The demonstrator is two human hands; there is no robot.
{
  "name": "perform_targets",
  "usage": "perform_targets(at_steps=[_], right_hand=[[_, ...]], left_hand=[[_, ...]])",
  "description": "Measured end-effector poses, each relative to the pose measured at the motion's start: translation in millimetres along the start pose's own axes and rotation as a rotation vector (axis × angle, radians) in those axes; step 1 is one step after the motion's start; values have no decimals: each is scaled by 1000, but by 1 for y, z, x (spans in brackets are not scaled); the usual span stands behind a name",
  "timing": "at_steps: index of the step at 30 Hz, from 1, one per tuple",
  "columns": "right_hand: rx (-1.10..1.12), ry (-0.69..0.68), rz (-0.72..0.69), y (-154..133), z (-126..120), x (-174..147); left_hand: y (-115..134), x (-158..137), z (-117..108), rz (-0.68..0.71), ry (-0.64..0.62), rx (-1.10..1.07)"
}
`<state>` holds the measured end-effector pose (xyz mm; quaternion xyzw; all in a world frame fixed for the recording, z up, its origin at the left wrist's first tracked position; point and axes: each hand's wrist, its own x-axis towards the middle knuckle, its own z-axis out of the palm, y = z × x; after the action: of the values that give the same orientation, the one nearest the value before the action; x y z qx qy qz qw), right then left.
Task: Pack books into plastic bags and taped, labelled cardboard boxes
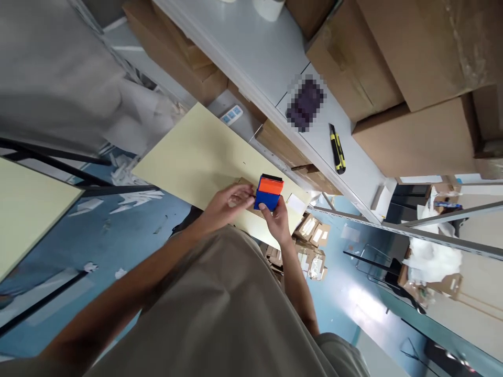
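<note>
- Nearest, a grey-brown shirt (pixel 220 298) covers the person's torso, on the near side of a pale yellow table (pixel 184 152), the landmark here.
- The right hand (pixel 278 220), above the table's right part, holds a blue-and-orange item (pixel 269 192), thumb on its blue lower part; the orange part is uppermost, with a dark top edge.
- The left hand (pixel 230 204), above the table just left of the item, has its fingers part-curled; I cannot tell whether it grips anything.
- On the table, a brown cardboard piece (pixel 244 181) lies partly hidden behind the hands; a white paper (pixel 295 203) lies near the table's right end.
- Past the table's right end are cardboard boxes (pixel 308 230).
- Beyond the table's far edge runs a pale shelf (pixel 255 57), bearing a black-and-yellow utility knife (pixel 337 149), a pixelated dark object (pixel 305 104) and large cartons (pixel 373 63).
</note>
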<state>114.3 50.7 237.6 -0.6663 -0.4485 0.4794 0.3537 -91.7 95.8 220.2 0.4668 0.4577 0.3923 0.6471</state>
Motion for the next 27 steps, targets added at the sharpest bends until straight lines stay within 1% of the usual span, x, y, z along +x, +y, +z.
perform_targets(at_steps=[2, 5, 7, 10, 14, 17, 20, 23, 25, 27], right_hand=[[-44, -90, 39, -6, -1, 0], [-144, -211, 65, -18, -3, -1], [-231, -247, 54, -28, -3, -1], [-344, -290, 51, -40, 1, 0], [-456, -317, 62, -54, 7, 2], [-488, -317, 73, -62, 11, 3], [-527, -311, 117, -69, 16, 4], [-603, -268, 188, -74, 22, 7], [-656, -249, 243, -77, 25, 9], [-695, -264, 293, -82, 22, 11]], left_hand=[[0, 14, -25, -100, -16, -102], [2, 31, -55, -183, -108, -146], [3, 39, -67, -192, -169, -133], [2, 47, -78, -197, -227, -125], [-12, 54, -87, -202, -261, -142], [-25, 59, -93, -180, -308, -173], [-36, 63, -96, -182, -350, -192], [-50, 63, -91, -217, -317, -196], [-60, 58, -82, -257, -266, -176], [-69, 50, -74, -293, -206, -141]])
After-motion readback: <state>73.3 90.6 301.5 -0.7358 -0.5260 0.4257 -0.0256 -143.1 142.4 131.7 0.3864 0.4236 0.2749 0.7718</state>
